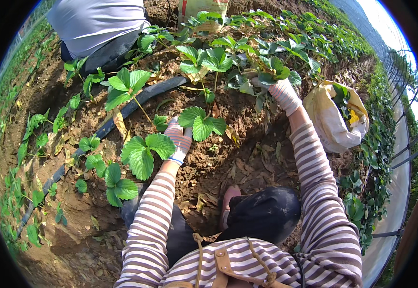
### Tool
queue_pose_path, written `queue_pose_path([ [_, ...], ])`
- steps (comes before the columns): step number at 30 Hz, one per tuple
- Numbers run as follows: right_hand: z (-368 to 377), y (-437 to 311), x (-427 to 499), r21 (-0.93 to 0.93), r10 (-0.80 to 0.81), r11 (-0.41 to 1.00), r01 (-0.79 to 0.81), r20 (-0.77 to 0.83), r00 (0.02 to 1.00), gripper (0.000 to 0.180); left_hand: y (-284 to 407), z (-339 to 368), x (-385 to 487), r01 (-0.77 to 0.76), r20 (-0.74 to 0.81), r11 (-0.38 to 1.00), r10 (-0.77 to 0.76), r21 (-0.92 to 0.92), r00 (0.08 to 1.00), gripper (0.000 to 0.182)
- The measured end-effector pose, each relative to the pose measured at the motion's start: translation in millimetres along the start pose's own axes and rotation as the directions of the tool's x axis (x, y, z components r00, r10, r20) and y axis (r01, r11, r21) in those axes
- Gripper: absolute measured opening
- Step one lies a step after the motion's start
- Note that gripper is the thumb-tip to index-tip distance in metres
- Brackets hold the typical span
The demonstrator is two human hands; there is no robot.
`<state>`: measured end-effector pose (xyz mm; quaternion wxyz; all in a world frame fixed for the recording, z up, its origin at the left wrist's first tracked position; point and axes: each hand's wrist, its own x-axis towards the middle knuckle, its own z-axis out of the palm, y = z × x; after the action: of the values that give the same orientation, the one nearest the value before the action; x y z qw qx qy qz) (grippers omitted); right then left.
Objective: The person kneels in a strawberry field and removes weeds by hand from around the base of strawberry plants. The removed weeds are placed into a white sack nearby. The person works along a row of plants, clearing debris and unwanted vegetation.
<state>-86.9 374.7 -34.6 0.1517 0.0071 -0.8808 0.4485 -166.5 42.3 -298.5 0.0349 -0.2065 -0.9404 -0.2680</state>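
My left hand, in a striped knit glove, is down at the base of a strawberry plant on the soil ridge. Its fingertips are partly under the leaves, so whether they grip a stem cannot be told. Farther up and to the right, my right hand, gloved alike, reaches in among strawberry leaves. Some limp stems and leaves lie at its fingers, which the foliage partly hides; its grip is unclear. Between the hands stands a three-part strawberry leaf.
A white woven sack holding leaves stands right of my right forearm. A black hose runs along the ridge. Another person in a light top crouches at the upper left, near an upright printed bag. Dry leaves lie in the furrow.
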Motion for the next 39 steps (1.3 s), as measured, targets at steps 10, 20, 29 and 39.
queue_pose_path([
  [10, 103.7, 101.7, -40.6, -0.386, -0.012, 0.920, -0.063, -0.189, 0.982, 0.051, 6.2, -18.2, -5.5, -0.180, -0.152, 0.804, 0.113, -0.567, 0.982, 0.040],
  [20, 122.6, 61.6, -16.5, -0.685, 0.181, 0.641, -0.346, -0.303, 0.936, 0.038, -7.6, -1.2, -8.7, 0.013, 0.008, 0.619, -0.010, -0.786, 1.000, 0.058],
  [29, 121.2, 69.6, 0.2, -0.674, 0.210, 0.656, -0.341, -0.271, 0.940, 0.059, -8.4, 5.9, -10.8, 0.026, -0.009, 0.600, -0.056, -0.799, 0.998, 0.038],
  [39, 130.9, 48.8, 58.3, -0.913, 0.376, 0.351, -0.210, -0.068, 0.924, 0.016, -1.4, -9.1, -10.2, -0.124, -0.083, 0.804, 0.093, -0.581, 0.992, 0.060],
])
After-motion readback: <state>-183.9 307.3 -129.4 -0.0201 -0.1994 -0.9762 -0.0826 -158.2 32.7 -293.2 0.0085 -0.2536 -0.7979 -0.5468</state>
